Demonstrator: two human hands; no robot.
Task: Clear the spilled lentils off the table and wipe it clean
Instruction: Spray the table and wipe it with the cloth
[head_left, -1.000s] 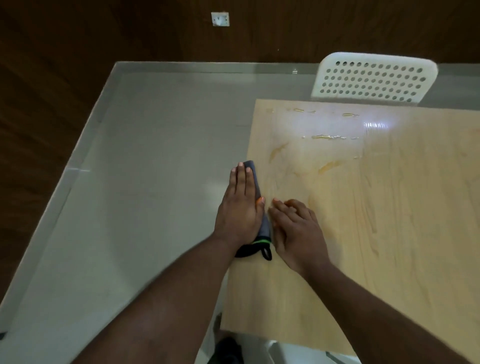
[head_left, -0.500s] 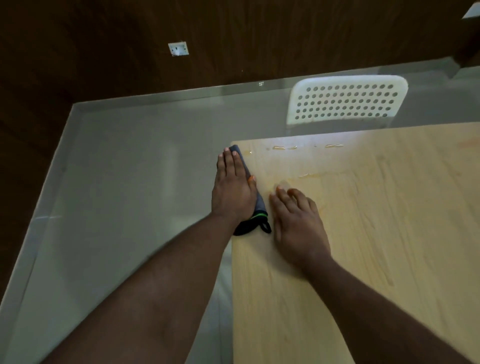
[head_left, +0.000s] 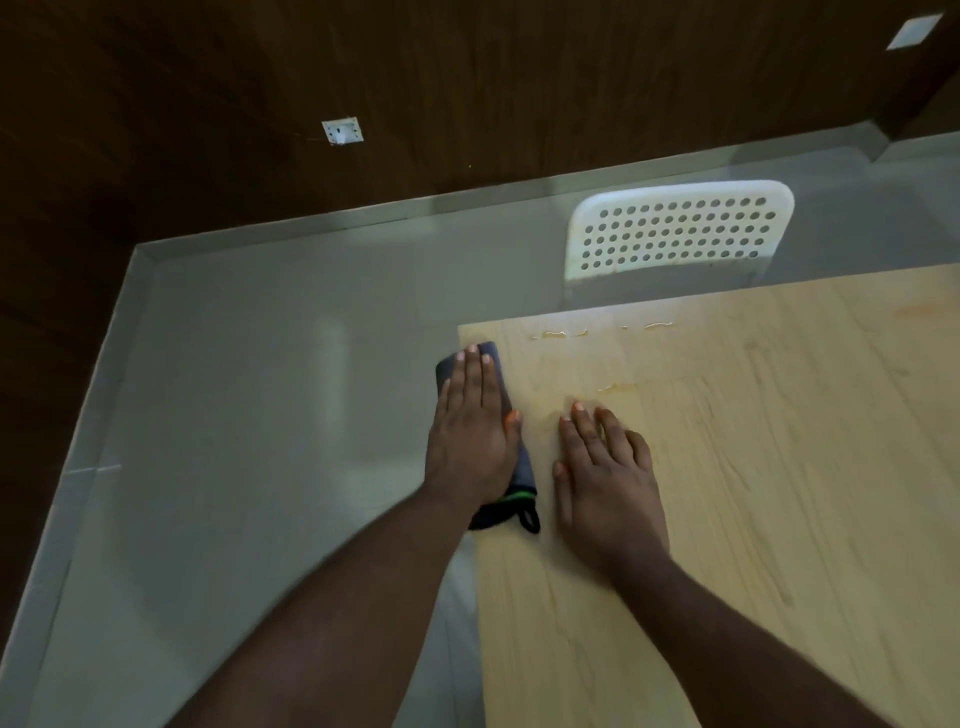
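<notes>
Pressing your flat left hand (head_left: 470, 431) on grey cloth (head_left: 522, 467) at table (head_left: 779, 519) left edge; right hand (head_left: 605, 478) flat on wood beside it, holding nothing. No lentils visible. Wet streaks (head_left: 563, 333) near far edge left to wipe.

Two bare forearms come into view from the lower edge, and no sleeve, watch, bracelet or ring shows on either one. The left hand (head_left: 470, 434) has short, trimmed nails; the thumbnail carries an orange tint, plainly brighter than the pale nails of its other fingers. The right hand (head_left: 605, 480) has short nails as well, pale and unpainted as far as the blur lets one judge. Both wrists are uncovered. Both forearms are smeared by motion blur near the lower edge, so finer detail of them cannot be made out
</notes>
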